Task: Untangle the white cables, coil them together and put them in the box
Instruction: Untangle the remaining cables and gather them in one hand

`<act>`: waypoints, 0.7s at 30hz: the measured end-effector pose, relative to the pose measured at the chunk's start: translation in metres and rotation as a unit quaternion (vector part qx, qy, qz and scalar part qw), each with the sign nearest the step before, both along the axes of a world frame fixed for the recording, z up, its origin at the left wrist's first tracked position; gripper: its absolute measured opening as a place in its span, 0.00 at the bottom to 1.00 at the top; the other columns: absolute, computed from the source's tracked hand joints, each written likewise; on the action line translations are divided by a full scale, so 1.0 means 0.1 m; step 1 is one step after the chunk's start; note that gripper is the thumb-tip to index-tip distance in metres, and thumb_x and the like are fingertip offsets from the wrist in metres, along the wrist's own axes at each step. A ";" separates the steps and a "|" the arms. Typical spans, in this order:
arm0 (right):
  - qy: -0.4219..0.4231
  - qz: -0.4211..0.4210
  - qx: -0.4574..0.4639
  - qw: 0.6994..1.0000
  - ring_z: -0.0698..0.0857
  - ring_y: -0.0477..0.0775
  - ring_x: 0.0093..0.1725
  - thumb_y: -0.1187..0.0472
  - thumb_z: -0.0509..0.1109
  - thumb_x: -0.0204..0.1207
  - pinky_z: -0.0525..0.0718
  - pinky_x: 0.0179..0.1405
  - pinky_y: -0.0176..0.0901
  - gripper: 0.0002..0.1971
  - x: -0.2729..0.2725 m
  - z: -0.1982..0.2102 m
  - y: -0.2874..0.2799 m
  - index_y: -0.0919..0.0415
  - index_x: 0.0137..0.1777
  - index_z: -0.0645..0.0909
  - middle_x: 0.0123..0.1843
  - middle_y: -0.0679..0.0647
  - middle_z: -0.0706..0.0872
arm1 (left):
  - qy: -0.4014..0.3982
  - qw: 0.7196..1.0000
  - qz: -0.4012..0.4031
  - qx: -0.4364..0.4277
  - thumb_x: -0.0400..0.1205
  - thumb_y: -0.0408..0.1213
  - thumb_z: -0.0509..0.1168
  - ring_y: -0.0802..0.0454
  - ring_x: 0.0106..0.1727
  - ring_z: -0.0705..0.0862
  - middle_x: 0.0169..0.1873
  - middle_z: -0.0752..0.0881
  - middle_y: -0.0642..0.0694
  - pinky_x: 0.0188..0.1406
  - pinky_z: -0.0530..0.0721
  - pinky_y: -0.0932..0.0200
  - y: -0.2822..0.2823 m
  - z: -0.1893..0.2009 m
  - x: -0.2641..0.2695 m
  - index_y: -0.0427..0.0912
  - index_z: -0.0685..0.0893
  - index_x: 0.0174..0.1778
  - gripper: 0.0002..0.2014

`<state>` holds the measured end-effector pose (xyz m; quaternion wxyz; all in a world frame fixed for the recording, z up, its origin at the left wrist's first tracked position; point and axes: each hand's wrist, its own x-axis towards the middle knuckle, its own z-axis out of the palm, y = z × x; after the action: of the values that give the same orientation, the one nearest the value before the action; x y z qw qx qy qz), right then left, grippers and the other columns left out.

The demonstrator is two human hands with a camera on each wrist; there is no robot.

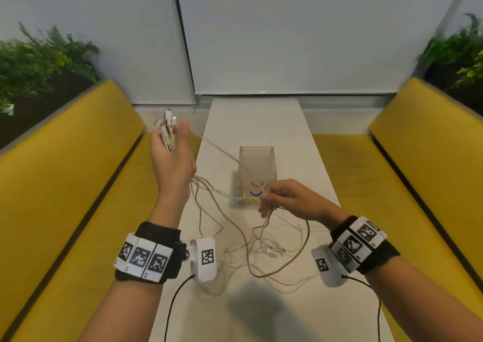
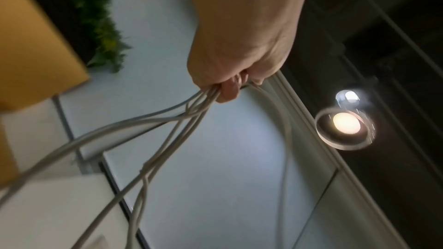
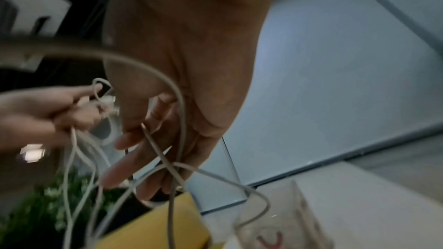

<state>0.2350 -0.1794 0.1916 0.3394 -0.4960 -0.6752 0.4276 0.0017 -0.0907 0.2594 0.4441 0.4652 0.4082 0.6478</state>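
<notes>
My left hand [image 1: 173, 135] is raised over the table's left edge and grips a bundle of white cable ends with the plugs [image 1: 167, 122] sticking up. The left wrist view shows its fingers [image 2: 230, 90] curled round several white cables [image 2: 167, 132] that trail downward. My right hand [image 1: 265, 200] pinches cable strands just in front of the translucent box [image 1: 257, 164]. One strand runs taut from hand to hand. In the right wrist view cables [image 3: 177, 169] cross between its fingers [image 3: 124, 166]. The remaining cable lies in a loose tangle [image 1: 264, 250] on the white table [image 1: 300, 143].
The box stands upright mid-table with coloured arcs on its near wall [image 1: 254, 192]. Yellow benches flank the narrow table at left [image 1: 65, 184] and right [image 1: 418, 184]. Green plants [image 1: 39, 62] sit behind the backrests. Black wrist-camera cords [image 1: 175, 305] hang near the front.
</notes>
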 end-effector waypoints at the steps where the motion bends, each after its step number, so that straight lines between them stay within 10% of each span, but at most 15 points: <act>1: 0.020 -0.004 -0.006 1.000 0.89 0.54 0.45 0.62 0.64 0.86 0.87 0.49 0.44 0.15 -0.02 0.04 0.01 0.73 0.47 0.87 0.43 0.58 0.91 | 0.029 0.999 0.005 0.021 0.82 0.54 0.71 0.52 0.28 0.71 0.36 0.77 0.44 0.21 0.72 0.59 -0.03 -0.03 0.00 0.48 0.77 0.56 0.16; 6: 0.086 -0.056 -0.058 0.993 0.87 0.58 0.42 0.61 0.67 0.85 0.87 0.48 0.50 0.14 -0.03 0.09 0.01 0.71 0.52 0.90 0.40 0.60 0.90 | 0.174 0.965 -0.173 0.091 0.84 0.34 0.71 0.67 0.28 0.78 0.32 0.86 0.45 0.30 0.76 0.68 -0.30 -0.21 0.13 0.42 0.89 0.53 0.04; 10: 0.097 -0.035 -0.043 0.994 0.88 0.63 0.38 0.59 0.66 0.84 0.88 0.46 0.59 0.15 -0.04 0.10 0.00 0.70 0.55 0.89 0.41 0.74 0.89 | 0.286 0.926 -0.241 0.055 0.82 0.45 0.73 0.59 0.26 0.71 0.24 0.79 0.55 0.27 0.68 0.61 -0.41 -0.46 0.36 0.40 0.89 0.40 0.12; 15: 0.096 -0.020 -0.002 0.995 0.88 0.64 0.34 0.55 0.63 0.85 0.88 0.43 0.58 0.17 -0.12 0.08 -0.05 0.66 0.59 0.88 0.33 0.73 0.86 | 0.264 0.930 -0.232 -0.106 0.77 0.55 0.75 0.60 0.16 0.69 0.19 0.76 0.57 0.19 0.66 0.61 -0.37 -0.52 0.47 0.43 0.85 0.36 0.18; 21: 0.131 0.002 -0.012 0.991 0.86 0.68 0.43 0.61 0.69 0.82 0.84 0.51 0.62 0.07 -0.08 0.05 -0.10 0.64 0.51 0.84 0.37 0.64 0.85 | 0.161 0.961 -0.206 -0.093 0.82 0.35 0.73 0.56 0.16 0.61 0.14 0.67 0.56 0.21 0.61 0.60 -0.30 -0.34 0.44 0.44 0.80 0.27 0.17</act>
<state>0.2273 -0.1896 0.1962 0.4181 -0.4382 -0.6205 0.4981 0.0452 -0.1209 0.2257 0.5376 0.5945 0.4278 0.4178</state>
